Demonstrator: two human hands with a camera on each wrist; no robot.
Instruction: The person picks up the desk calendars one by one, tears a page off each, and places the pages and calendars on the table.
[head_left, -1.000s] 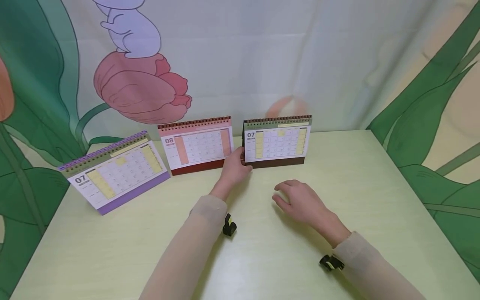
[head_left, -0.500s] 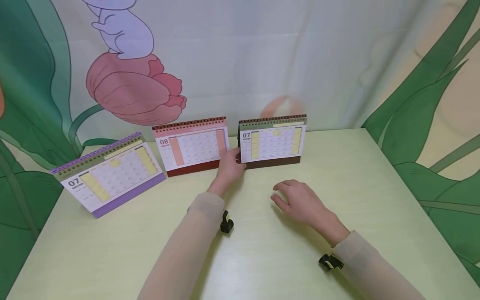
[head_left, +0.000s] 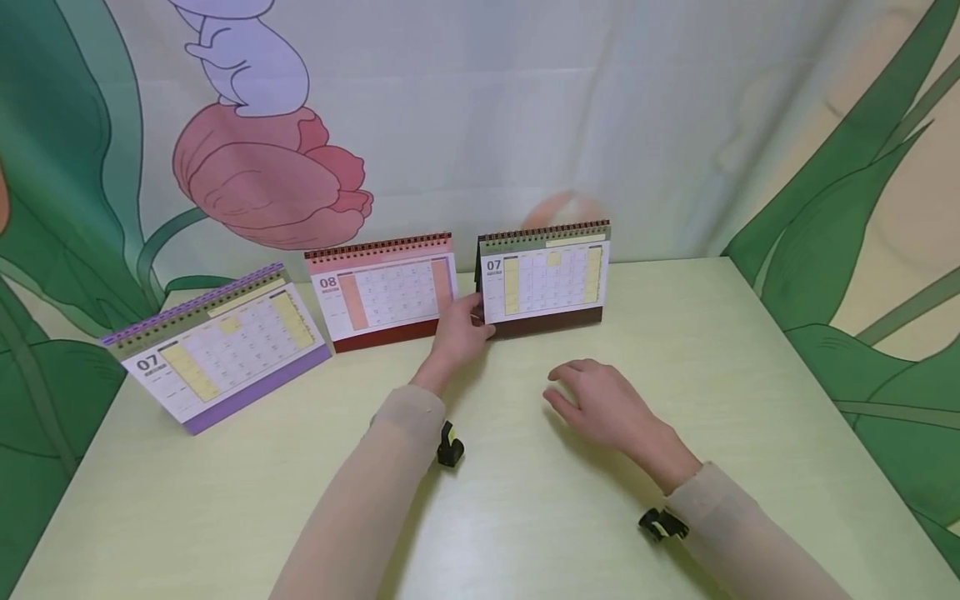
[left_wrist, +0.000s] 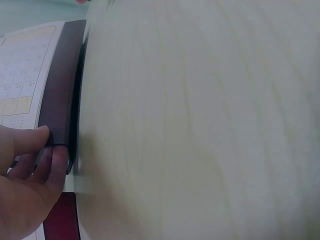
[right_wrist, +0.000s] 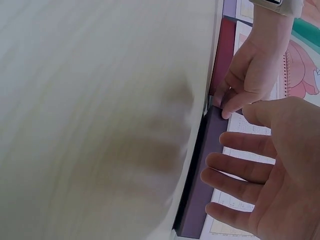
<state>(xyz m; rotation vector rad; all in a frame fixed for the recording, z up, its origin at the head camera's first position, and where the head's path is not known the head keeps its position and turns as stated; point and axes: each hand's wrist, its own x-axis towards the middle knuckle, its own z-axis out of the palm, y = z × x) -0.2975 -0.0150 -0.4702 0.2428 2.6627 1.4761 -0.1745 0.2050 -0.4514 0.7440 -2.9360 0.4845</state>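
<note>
My left hand [head_left: 459,335] pinches the lower left corner of a desk calendar [head_left: 551,279] with a green "07" page and a dark brown base. In the left wrist view, the thumb lies on the front of the brown base [left_wrist: 62,85] and the fingers are behind it. The calendar stands upright on its base, spiral binding at the top. My right hand [head_left: 600,404] is held over the table to the right and nearer, fingers relaxed and apart, holding nothing. The right wrist view shows the spread fingers [right_wrist: 240,182] overlapping the calendar.
Close to the left of the held calendar stands a desk calendar [head_left: 393,287] with a pink "08" page and red base. Farther left, a purple-based "07" calendar [head_left: 225,350] stands angled. A printed curtain [head_left: 450,125] hangs behind the pale table [head_left: 517,517].
The view has shifted slightly. The brown-based calendar has turned a little in my left hand, its right end now slightly higher in the view. My right hand stays where it was.
</note>
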